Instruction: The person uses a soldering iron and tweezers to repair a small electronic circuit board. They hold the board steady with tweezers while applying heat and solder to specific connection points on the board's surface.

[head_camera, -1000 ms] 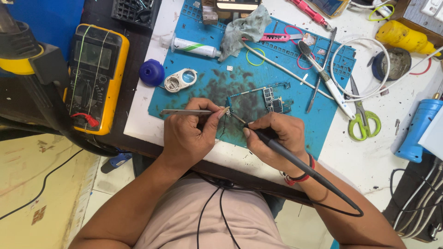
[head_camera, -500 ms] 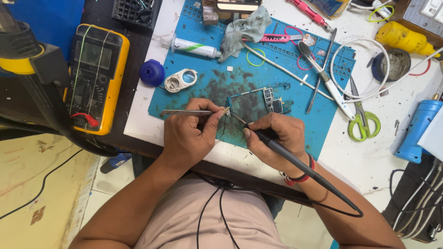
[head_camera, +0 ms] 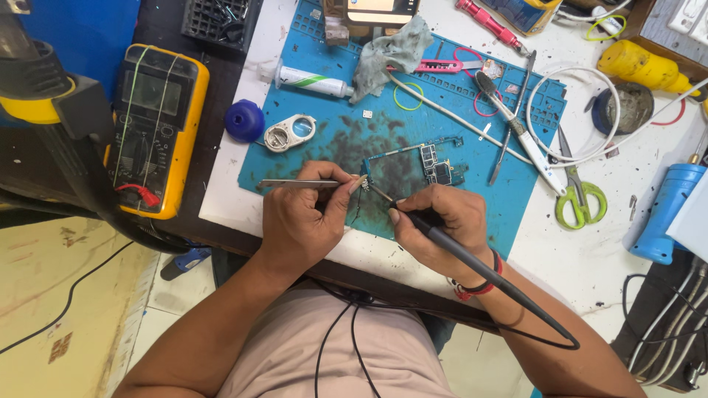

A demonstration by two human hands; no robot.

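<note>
Nothing moved: left hand (head_camera: 304,221) grips tweezers (head_camera: 295,183), seemingly touching circuit board (head_camera: 413,163).

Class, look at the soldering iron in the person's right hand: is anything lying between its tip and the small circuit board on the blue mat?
Nothing visible does. The soldering iron in the right hand runs straight to the near-left corner of the circuit board, where the tweezers in the left hand also meet it. The blue mat around that corner is bare.
</note>
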